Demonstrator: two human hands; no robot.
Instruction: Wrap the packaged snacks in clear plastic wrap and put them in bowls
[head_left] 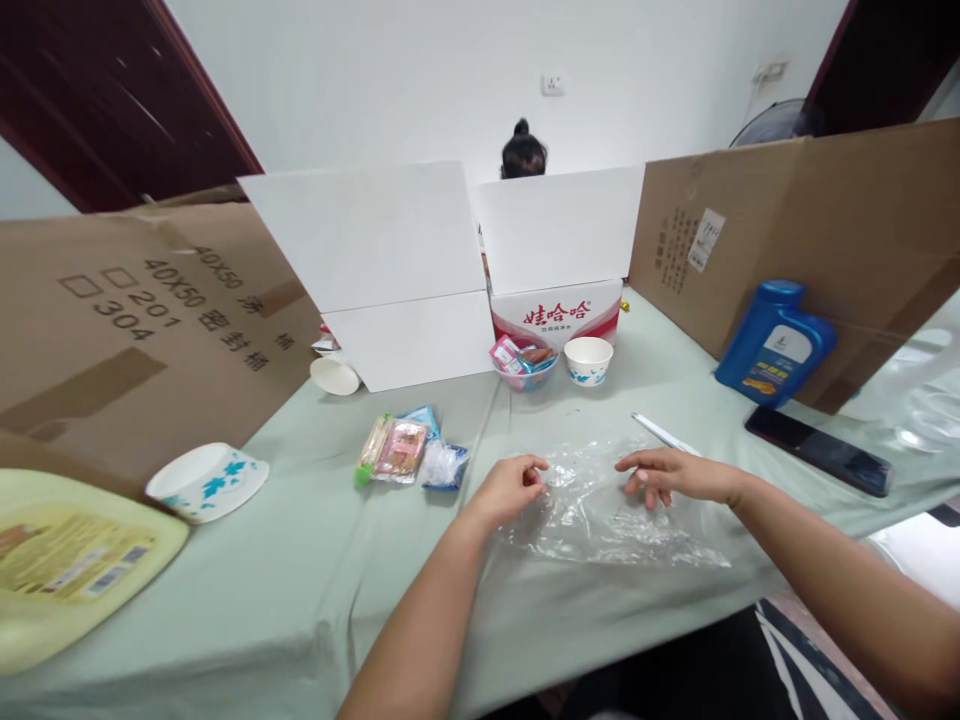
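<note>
A clear plastic bag point(600, 515) lies crumpled and flat on the tablecloth in front of me. At its left edge is my left hand point(514, 487), fingers loosely bent, with a gap between thumb and index finger; I see nothing held there. My right hand point(670, 476) hovers over the bag's right part, its fingers apart and pointing left. Just behind that hand lies a thin white stick-like object point(660, 430), partly covered by it. Left of my left hand sit several small packets, among them a pink one point(403, 450) and a blue-and-white one point(445, 466).
A clear bowl of packets point(525, 375) and a paper bowl point(589, 360) stand before a white carton point(556, 312). At right are a blue bottle point(776, 345) and phone point(817, 450); at left, a tipped paper bowl point(208, 483) and yellow jug point(82, 560). A person sits behind.
</note>
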